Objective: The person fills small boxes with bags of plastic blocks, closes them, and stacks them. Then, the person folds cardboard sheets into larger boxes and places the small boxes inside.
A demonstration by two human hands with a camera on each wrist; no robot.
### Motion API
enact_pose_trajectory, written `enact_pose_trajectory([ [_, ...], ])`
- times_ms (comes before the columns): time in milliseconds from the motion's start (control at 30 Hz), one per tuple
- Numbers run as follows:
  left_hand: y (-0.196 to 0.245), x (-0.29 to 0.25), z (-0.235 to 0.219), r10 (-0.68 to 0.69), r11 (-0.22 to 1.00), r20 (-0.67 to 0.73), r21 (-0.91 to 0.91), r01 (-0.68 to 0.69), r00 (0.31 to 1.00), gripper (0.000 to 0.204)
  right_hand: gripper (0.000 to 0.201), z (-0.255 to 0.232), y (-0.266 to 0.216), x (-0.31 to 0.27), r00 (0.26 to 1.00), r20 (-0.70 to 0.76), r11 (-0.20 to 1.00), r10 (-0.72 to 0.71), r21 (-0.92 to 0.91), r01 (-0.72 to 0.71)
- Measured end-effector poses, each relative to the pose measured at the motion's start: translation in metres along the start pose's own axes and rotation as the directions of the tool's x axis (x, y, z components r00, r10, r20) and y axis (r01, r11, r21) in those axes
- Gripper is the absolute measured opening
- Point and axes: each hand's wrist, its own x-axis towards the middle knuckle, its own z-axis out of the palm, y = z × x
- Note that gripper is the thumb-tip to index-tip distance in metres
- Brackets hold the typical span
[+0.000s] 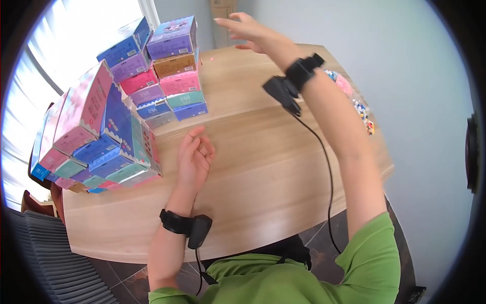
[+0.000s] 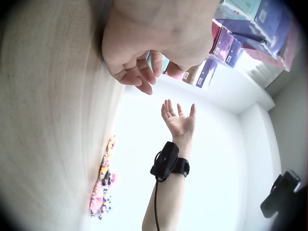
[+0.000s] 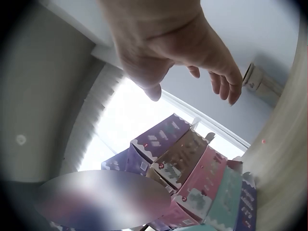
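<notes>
My right hand (image 1: 253, 35) is raised above the far part of the table, its fingers stretched out and nothing in them. In the right wrist view, stacked boxes (image 3: 202, 183) rise below that hand. Low over the wooden table, my left hand (image 1: 195, 157) has loosely bent fingers and holds nothing. The nearest things to it are a tall stack of colored cardboard boxes (image 1: 174, 83) behind and a second, leaning pile of boxes (image 1: 109, 137) to its left. From the left wrist, the raised right hand (image 2: 179, 126) shows its palm with the fingers spread.
Small bagged colorful pieces (image 1: 362, 111) and a pink bundle (image 1: 344, 85) lie along the right edge of the table (image 1: 263, 187). A cardboard box (image 1: 221, 20) stands beyond the far edge. Black cables (image 1: 326, 152) run from both wrist cameras. A grey slatted chair (image 1: 45, 253) is at the lower left.
</notes>
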Motion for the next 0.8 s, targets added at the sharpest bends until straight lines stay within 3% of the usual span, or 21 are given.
enact_pose_trajectory([
  [133, -0.001, 0.000, -0.002, 0.002, 1.000, 0.031, -0.023, -0.002, 1.000, 0.027, 0.087, 0.038, -0.032, 0.037, 0.997, -0.080, 1.000, 0.012, 0.009, -0.011],
  [233, -0.002, 0.000, -0.002, -0.008, 1.000, 0.035, -0.030, 0.009, 0.999, 0.025, 0.071, 0.049, -0.047, 0.041, 0.999, -0.035, 1.000, 0.007, -0.013, -0.007],
  [333, -0.001, 0.000, -0.002, -0.011, 1.000, 0.059, -0.027, 0.012, 0.998, 0.025, 0.038, 0.051, -0.025, 0.081, 0.977, 0.058, 0.963, -0.204, -0.166, 0.211],
  [433, -0.002, -0.002, 0.000, -0.002, 1.000, 0.063, -0.022, 0.003, 0.998, 0.025, 0.020, 0.041, -0.023, 0.097, 0.945, -0.104, 0.930, -0.310, 0.175, 0.324],
  [467, -0.002, -0.002, 0.001, 0.001, 1.000, 0.061, -0.020, 0.000, 0.998, 0.025, 0.021, 0.032, -0.024, 0.089, 0.845, -0.189, 0.854, -0.500, 0.058, 0.518],
  [500, -0.003, -0.002, -0.001, -0.004, 1.000, 0.086, -0.009, 0.005, 0.996, 0.028, 0.024, 0.018, -0.029, 0.080, 0.700, -0.246, 0.733, -0.670, -0.076, 0.676],
  [567, -0.005, 0.000, -0.006, -0.014, 1.000, 0.137, 0.010, 0.012, 0.990, 0.035, 0.028, 0.008, -0.049, 0.020, 0.561, -0.380, 0.660, -0.735, -0.214, 0.720],
  [633, -0.002, -0.002, 0.009, -0.024, 1.000, 0.161, 0.018, 0.021, 0.987, 0.044, 0.033, 0.004, -0.044, -0.018, 0.543, -0.321, 0.599, -0.776, -0.103, 0.794],
  [700, 0.003, -0.008, 0.024, -0.004, 1.000, 0.229, -0.012, 0.007, 0.973, 0.052, 0.020, 0.012, -0.042, -0.080, 0.588, -0.266, 0.641, -0.764, -0.208, 0.739],
  [767, 0.007, -0.011, 0.035, 0.052, 0.996, 0.346, -0.084, -0.024, 0.937, 0.059, 0.020, 0.028, -0.018, -0.116, 0.590, -0.146, 0.606, -0.794, -0.269, 0.749],
  [800, 0.008, -0.012, 0.037, 0.073, 0.995, 0.277, -0.090, -0.049, 0.958, 0.058, 0.017, 0.036, -0.007, -0.136, 0.612, -0.083, 0.610, -0.787, -0.259, 0.749],
])
